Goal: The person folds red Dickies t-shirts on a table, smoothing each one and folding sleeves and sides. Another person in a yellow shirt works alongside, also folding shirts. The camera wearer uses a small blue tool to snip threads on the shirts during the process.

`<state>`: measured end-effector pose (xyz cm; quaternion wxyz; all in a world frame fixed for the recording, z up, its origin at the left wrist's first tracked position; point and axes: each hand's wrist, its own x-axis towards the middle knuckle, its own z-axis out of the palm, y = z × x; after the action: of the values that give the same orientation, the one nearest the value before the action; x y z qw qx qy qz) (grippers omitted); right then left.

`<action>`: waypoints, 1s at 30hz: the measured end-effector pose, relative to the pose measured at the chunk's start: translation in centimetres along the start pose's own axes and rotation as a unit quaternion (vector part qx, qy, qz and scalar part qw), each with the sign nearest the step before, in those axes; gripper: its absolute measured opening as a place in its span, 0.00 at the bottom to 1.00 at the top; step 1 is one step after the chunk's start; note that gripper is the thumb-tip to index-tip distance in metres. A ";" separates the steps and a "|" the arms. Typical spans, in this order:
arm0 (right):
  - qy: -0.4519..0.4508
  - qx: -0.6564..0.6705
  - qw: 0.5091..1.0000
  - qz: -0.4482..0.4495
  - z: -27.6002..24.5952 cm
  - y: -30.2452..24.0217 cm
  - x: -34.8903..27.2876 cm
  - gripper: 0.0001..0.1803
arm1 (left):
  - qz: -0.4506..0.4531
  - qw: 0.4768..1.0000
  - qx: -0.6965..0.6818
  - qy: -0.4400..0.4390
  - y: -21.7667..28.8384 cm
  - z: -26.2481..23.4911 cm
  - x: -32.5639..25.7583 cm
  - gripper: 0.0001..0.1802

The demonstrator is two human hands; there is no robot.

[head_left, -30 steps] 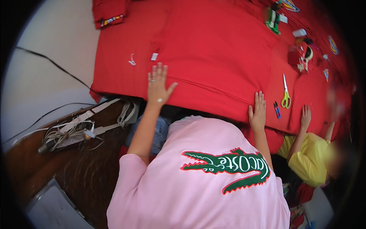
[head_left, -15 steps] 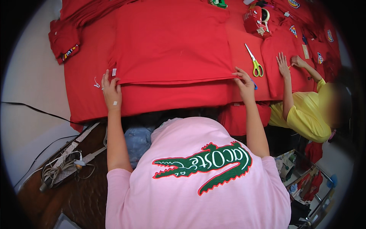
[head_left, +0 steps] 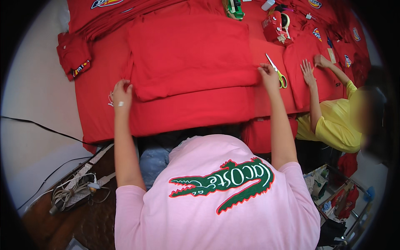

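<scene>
A red shirt (head_left: 191,54) lies spread on the red-covered table in front of me, its near part turned over in a soft, thick fold. At the shirt's left side, my left hand (head_left: 122,95) pinches the fabric edge with thumb and fingers. My right hand (head_left: 269,78) has its fingertips closed on the cloth at the right side. Just beyond that hand lie scissors (head_left: 283,81) with yellow-green handles. A small white clip-like thing (head_left: 110,100) sits beside my left hand, partly covered by it.
At the right, a person in a yellow top (head_left: 335,123) works on another red garment (head_left: 296,77). A tape roll (head_left: 285,21) stands in a red box, near a green dispenser (head_left: 234,10). A folded red garment (head_left: 73,56) lies far left. Tangled cables (head_left: 73,193) rest lower left.
The shirt's near edge has been lifted and turned over away from me, making a thick fold. My hands have moved slightly farther forward. The view has shifted a little.
</scene>
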<state>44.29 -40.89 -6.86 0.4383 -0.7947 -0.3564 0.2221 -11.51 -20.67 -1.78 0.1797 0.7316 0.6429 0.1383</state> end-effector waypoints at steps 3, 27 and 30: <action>0.106 -0.149 0.970 -0.159 5.9 -6.0 -2.5 0.19 | 0.166 0.976 -0.034 0.139 4.7 4.5 -2.1 0.13; 0.012 -0.278 0.927 -0.254 7.4 -2.0 -8.1 0.29 | 0.106 0.983 0.146 0.035 4.3 8.3 -7.9 0.55; 0.050 -0.267 0.932 -0.241 6.9 -2.5 -6.0 0.22 | 0.119 0.980 0.152 0.039 4.4 8.7 -7.7 0.56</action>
<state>34.92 -40.82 -8.05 0.2678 -0.7829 -0.5606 -0.0336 -4.88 -29.51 -7.48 0.0235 0.8159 0.5711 0.0873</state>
